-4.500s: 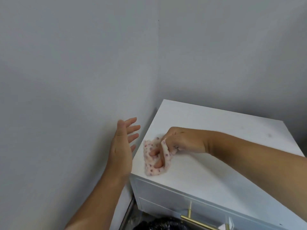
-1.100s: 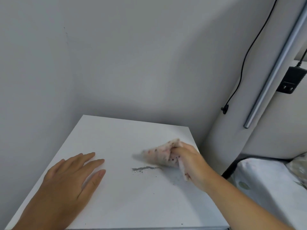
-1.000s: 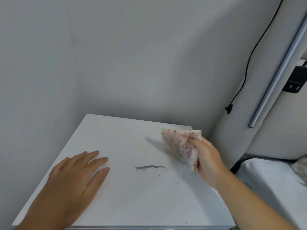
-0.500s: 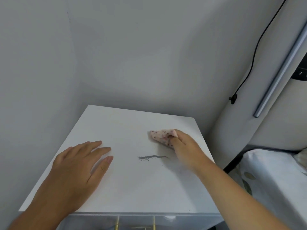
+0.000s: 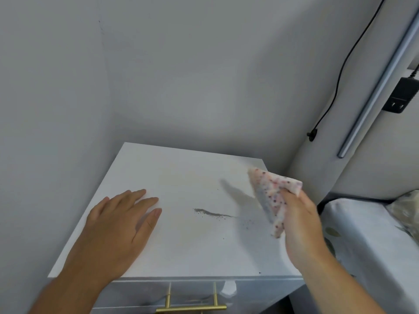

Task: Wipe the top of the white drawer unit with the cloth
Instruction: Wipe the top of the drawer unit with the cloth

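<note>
The white drawer unit [image 5: 181,177] stands in a wall corner, its flat top facing me. A grey streak of dirt [image 5: 209,213] with scattered specks lies near the middle of the top. My right hand [image 5: 299,227] grips a white cloth with red and dark dots [image 5: 269,191], held lifted above the right edge of the top and casting a shadow on it. My left hand [image 5: 120,225] rests flat, palm down, fingers slightly apart, on the left part of the top.
A gold handle [image 5: 191,308] sits on the drawer front below. Grey walls close in behind and on the left. On the right are a patterned bed cover [image 5: 367,241], a metal rail [image 5: 376,87], a black cable [image 5: 340,73] and a black plug adapter [image 5: 401,95].
The cloth was pressed on the top behind the dirt streak half a second ago; my right hand has lifted it up and to the right. My left hand stays flat in place.
</note>
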